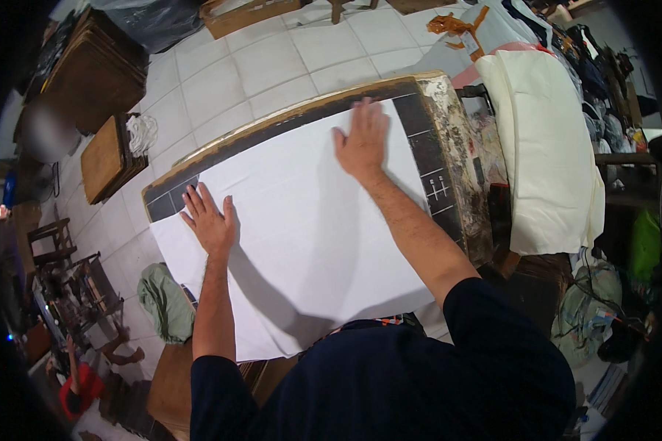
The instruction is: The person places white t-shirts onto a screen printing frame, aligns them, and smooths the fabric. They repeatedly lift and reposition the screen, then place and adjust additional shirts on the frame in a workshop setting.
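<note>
A white cloth lies spread over a dark board with white ruled lines, and its near edge hangs toward my body. My left hand rests on the cloth near its far left corner, fingers spread. Close to the far right corner, my right hand is over the cloth with its fingers stretched out, the tips slightly blurred. Neither hand grips anything. Dark strips of the board show beyond the cloth's far and right edges.
Folded cream fabric sits to the right of the board. Stacked brown boards stand at left on the tiled floor. A green cloth bundle is by the board's left side. A person in red is at lower left.
</note>
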`<state>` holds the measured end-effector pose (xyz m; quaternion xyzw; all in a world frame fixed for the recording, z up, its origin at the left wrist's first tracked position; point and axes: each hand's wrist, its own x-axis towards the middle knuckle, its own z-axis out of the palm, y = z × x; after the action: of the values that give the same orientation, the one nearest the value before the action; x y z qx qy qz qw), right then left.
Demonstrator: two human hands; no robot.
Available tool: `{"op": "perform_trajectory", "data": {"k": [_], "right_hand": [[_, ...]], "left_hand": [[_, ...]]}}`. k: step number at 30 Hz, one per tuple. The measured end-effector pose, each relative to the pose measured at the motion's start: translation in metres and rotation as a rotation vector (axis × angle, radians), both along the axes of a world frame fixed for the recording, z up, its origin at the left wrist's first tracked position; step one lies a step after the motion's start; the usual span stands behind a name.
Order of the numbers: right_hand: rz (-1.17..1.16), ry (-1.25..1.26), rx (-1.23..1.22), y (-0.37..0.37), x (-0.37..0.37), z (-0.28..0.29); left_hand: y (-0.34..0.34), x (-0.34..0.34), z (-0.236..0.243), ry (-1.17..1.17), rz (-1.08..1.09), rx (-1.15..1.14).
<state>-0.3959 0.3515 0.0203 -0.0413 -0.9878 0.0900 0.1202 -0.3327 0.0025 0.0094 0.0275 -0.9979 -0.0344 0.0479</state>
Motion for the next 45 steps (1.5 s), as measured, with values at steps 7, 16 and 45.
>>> {"op": "perform_trajectory", "data": {"k": [7, 16, 45], "right_hand": [[0.422, -0.059, -0.105, -0.113, 0.000, -0.004], [0.023, -0.080, 0.107, 0.026, 0.003, -0.009], [-0.242, -0.160, -0.091, 0.128, 0.390, 0.014]], "left_hand": [[0.000, 0.000, 0.002, -0.008, 0.010, -0.001], [0.000, 0.000, 0.005, -0.013, 0.020, 0.008], [0.177, 0.287, 0.026, -0.266, -0.625, 0.108]]}}
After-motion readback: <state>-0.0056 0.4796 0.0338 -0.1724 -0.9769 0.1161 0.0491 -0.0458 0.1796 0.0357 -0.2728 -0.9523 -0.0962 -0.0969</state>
